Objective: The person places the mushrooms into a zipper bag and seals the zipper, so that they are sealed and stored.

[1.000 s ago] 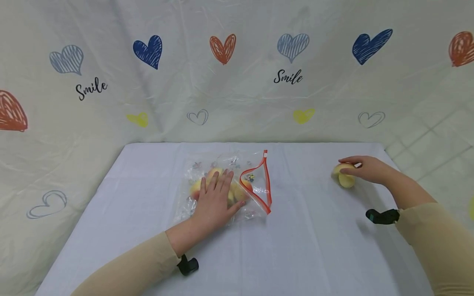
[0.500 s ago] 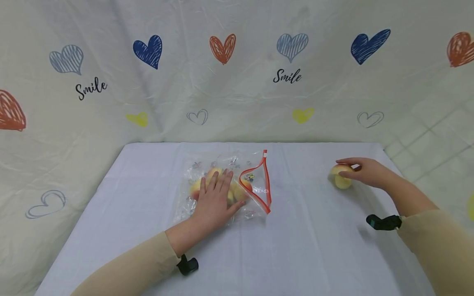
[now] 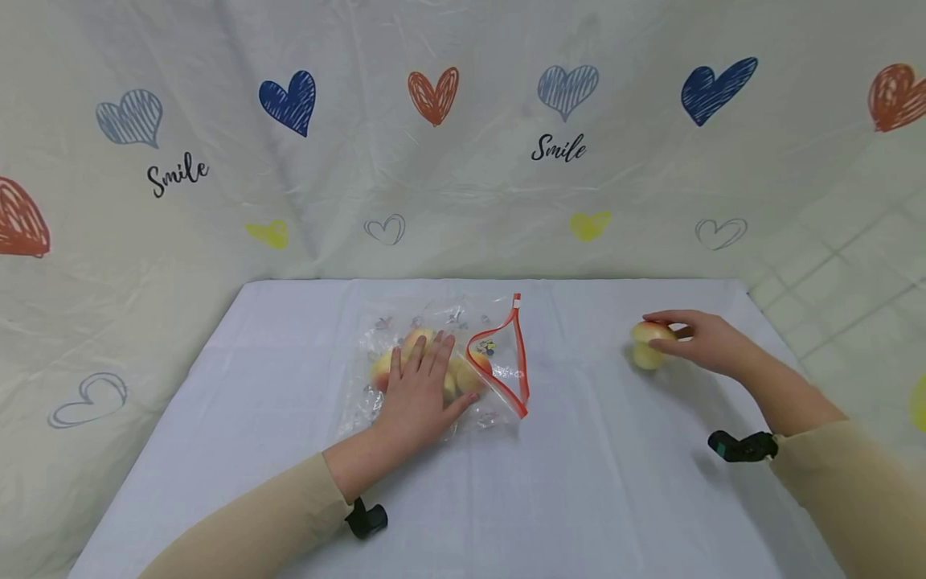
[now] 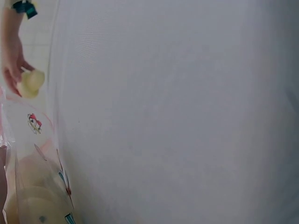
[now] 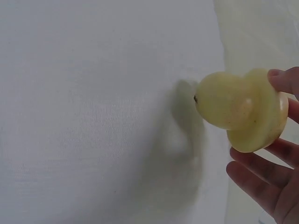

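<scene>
Right wrist view: half-closed right fingers (image 5: 252, 185) pinch yellow fruit (image 5: 252, 112); its knob (image 5: 219, 100), protruding beyond them, could tip it loose. Outspread left fingers (image 3: 415, 358) rest on the bag (image 3: 369, 402).

"Smile" (image 3: 178, 174) at left, second "Smile" (image 3: 559, 148), both on backdrop (image 3: 463, 169)

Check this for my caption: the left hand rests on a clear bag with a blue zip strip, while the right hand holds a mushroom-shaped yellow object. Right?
No: the zip strip is red, not blue, in the head view. The left hand rests on the clear bag, and the right hand holds the mushroom-shaped yellow object.
</scene>
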`<state>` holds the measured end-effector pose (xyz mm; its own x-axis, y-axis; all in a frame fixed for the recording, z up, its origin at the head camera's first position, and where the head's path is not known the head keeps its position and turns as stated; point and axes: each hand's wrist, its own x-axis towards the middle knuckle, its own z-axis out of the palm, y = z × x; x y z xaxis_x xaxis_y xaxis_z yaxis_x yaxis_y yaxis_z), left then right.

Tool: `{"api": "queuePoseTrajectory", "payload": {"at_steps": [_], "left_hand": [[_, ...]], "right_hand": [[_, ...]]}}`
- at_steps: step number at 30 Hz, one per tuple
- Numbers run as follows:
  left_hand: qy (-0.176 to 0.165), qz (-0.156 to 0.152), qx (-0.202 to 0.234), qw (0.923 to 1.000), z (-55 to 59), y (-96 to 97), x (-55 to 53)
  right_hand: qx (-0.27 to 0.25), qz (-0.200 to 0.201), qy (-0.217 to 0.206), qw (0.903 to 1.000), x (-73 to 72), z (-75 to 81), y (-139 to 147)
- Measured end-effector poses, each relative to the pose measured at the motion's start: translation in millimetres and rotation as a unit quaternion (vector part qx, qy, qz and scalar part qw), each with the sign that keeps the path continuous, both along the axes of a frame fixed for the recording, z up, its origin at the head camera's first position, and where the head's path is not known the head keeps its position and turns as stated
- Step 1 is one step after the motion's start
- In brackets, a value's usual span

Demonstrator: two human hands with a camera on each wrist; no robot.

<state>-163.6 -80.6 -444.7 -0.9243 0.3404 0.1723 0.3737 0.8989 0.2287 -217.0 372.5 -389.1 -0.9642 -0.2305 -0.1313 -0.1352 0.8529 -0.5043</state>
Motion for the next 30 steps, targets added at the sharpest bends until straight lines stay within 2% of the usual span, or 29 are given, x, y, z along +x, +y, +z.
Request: {"api": "queuePoseTrajectory", "payload": {"at_steps": [13,21,30], "left_hand": [[-0.002,0.001,-0.004,1.0,1.5,0.4,0.7],[-0.007,0.004,-0.008,0.9999,2.7,1.6,1.0],[-0.009,0.003,0.0,1.0,4.6,2.7,1.1]], "right_hand": [[-0.049,0.008,0.032,0.9983,2.8,-5.1,-36],[-0.052,0.031,0.063,0.9962,2.0,-10.9,-68],[-0.098,0.04,0.05,0.9931,1.3,-18.1,-108]]}}
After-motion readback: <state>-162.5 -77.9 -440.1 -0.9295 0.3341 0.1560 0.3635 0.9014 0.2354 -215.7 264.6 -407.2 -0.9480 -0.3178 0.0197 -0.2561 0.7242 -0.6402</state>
